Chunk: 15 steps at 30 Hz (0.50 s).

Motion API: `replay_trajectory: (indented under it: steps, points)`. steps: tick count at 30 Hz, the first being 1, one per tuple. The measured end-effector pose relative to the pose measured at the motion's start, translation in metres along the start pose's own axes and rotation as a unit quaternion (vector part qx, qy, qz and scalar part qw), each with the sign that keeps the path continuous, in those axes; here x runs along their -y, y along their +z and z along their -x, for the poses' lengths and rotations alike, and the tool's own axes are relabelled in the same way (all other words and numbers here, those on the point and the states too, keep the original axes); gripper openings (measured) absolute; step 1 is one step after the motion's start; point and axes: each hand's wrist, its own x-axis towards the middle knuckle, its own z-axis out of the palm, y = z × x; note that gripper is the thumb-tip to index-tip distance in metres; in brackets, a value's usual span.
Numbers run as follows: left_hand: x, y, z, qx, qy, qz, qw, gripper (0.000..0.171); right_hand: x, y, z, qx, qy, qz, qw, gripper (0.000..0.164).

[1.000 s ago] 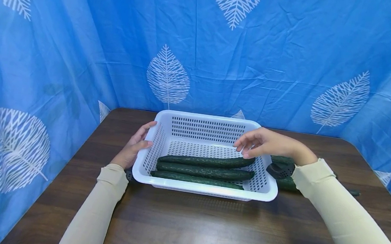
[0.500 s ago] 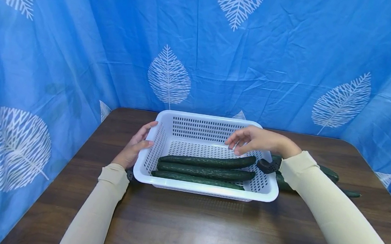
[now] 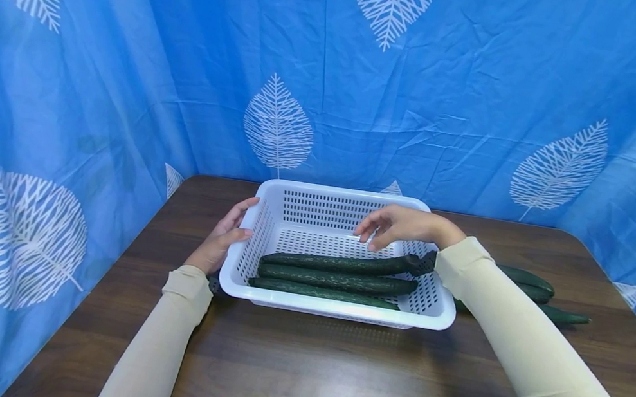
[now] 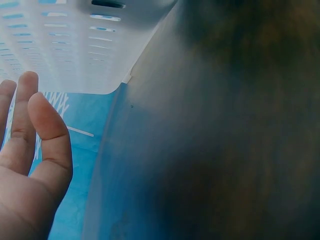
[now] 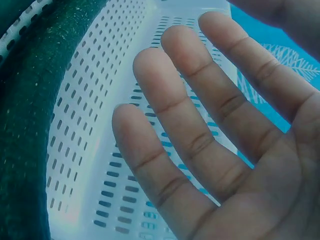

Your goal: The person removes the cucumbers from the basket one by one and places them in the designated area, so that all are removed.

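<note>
A white perforated plastic basket stands on the table. Three long dark green cucumbers lie side by side in its front half. At the basket's left end my left hand touches the rim with thumb and fingertips; in the left wrist view its visible fingers are fairly straight beside the perforated wall. My right hand hovers above the basket's back right part, fingers loosely bent. The right wrist view shows its fingers spread and holding nothing, with a cucumber to their left.
More cucumbers lie on the table right of the basket, partly hidden by the right sleeve. The dark wooden table extends in front. A blue curtain with white leaf prints hangs close behind the table.
My right hand has moved left over the basket, its fingers still loosely bent. More of the cucumbers on the right now shows behind the sleeve. The left hand stays at the rim.
</note>
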Motion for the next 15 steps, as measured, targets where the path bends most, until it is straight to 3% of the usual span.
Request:
replay_trajectory:
  steps: [15]
  points:
    - [0.003, 0.0, 0.0, -0.003, 0.001, -0.005, 1.0, 0.079, -0.004, 0.004, -0.022, 0.041, 0.043, 0.031, 0.998, 0.043]
